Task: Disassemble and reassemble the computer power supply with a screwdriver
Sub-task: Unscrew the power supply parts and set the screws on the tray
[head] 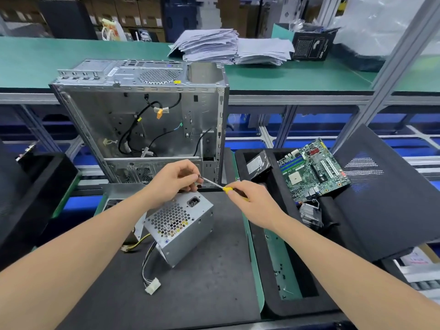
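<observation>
On a factory desk (202, 294), the power supply (183, 225) lies mid-desk, out of the computer case (142, 120) but seemingly unopened, as the left-hand grip (173, 179) pinches the tip of the screwdriver (214, 184) clasped in the right-hand grip (252, 203).

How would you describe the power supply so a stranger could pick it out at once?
Find the tall open computer case. On the dark mat in front of it lies the power supply, a tilted silver box. Unlike the case, it is closed, with a black socket beside its honeycomb grille.
</observation>
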Action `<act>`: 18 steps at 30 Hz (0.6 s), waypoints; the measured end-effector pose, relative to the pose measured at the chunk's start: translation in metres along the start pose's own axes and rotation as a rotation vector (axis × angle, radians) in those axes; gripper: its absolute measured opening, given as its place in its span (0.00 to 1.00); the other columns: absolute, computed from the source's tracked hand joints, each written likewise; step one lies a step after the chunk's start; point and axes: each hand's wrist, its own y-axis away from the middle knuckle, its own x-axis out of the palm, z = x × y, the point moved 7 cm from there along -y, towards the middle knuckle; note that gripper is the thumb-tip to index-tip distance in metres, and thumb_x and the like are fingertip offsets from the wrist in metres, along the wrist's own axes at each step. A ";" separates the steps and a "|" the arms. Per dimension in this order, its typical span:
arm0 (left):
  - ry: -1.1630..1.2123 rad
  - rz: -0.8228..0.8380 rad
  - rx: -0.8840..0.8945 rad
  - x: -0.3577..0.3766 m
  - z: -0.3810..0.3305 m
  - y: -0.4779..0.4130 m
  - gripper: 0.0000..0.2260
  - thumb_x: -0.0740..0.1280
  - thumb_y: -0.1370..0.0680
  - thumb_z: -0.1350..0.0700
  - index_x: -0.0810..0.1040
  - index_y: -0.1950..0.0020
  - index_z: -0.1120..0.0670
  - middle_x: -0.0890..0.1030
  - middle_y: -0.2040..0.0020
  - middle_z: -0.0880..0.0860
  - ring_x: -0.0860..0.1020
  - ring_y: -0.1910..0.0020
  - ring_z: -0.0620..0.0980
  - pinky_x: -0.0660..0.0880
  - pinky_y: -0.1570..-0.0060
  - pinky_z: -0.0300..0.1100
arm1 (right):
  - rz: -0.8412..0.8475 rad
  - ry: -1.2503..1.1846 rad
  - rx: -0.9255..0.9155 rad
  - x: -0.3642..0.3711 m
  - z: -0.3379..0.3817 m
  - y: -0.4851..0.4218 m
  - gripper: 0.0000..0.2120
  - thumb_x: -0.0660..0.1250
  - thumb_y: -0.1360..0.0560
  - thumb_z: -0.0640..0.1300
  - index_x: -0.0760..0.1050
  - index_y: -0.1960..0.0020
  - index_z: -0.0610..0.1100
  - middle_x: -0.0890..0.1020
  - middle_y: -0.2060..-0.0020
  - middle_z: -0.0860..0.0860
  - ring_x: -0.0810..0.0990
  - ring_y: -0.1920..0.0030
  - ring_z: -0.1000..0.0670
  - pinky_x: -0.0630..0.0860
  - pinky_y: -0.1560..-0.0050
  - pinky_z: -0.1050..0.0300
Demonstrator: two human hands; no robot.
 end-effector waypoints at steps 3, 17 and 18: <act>0.016 0.010 0.001 0.001 0.000 0.001 0.03 0.66 0.16 0.62 0.79 0.48 0.56 0.87 0.50 0.55 0.85 0.55 0.54 0.79 0.57 0.38 | -0.019 0.004 0.014 -0.001 -0.002 -0.001 0.12 0.61 0.16 0.53 0.82 0.41 0.53 0.78 0.60 0.53 0.76 0.57 0.55 0.67 0.59 0.58; -0.045 -0.031 0.016 -0.001 0.005 -0.001 0.08 0.66 0.16 0.60 0.79 0.52 0.49 0.87 0.52 0.53 0.86 0.55 0.54 0.80 0.55 0.40 | -0.024 0.078 -0.010 -0.003 0.007 -0.003 0.13 0.60 0.15 0.54 0.81 0.40 0.52 0.78 0.59 0.52 0.76 0.58 0.53 0.69 0.59 0.58; -0.056 -0.036 0.019 -0.001 0.004 -0.001 0.08 0.66 0.16 0.60 0.79 0.52 0.49 0.87 0.52 0.53 0.86 0.55 0.54 0.80 0.55 0.40 | -0.026 0.089 -0.016 -0.004 0.007 -0.004 0.13 0.60 0.15 0.54 0.81 0.41 0.52 0.77 0.59 0.52 0.75 0.58 0.53 0.71 0.58 0.56</act>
